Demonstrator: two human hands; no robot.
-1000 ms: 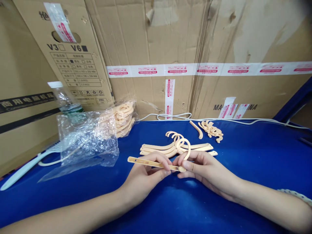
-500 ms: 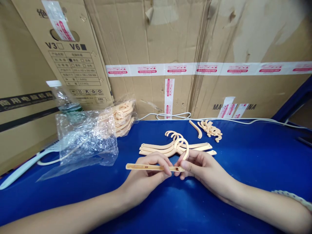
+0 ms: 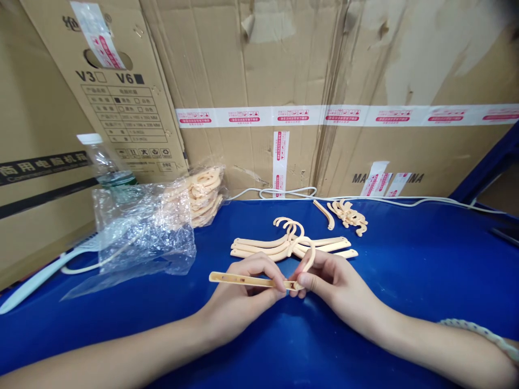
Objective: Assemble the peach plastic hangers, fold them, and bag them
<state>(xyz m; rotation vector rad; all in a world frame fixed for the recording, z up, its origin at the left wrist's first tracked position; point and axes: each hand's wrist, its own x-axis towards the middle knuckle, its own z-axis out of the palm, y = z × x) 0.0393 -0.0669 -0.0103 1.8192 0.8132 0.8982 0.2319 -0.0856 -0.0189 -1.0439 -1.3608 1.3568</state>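
My left hand (image 3: 239,294) pinches a peach plastic hanger arm (image 3: 239,280), a flat bar that points left. My right hand (image 3: 336,286) is closed on a peach hook piece (image 3: 310,254) and presses its foot against the bar's right end. Just behind my hands lies a small stack of finished peach hangers (image 3: 279,246) on the blue table (image 3: 425,259). Farther back sit a loose arm (image 3: 324,214) and a little heap of hook pieces (image 3: 351,215).
A crumpled clear plastic bag (image 3: 141,237) lies at the left, with a bagged bundle of hanger parts (image 3: 205,194) and a water bottle (image 3: 103,162) behind it. A pale comb-like tool (image 3: 36,281) lies at the far left. Cardboard boxes (image 3: 324,81) wall the back; a white cable (image 3: 405,200) runs along them.
The bar has tilted slightly and the hook in my right hand has dropped lower, closer onto the bar's end. Both hands have stayed in place.
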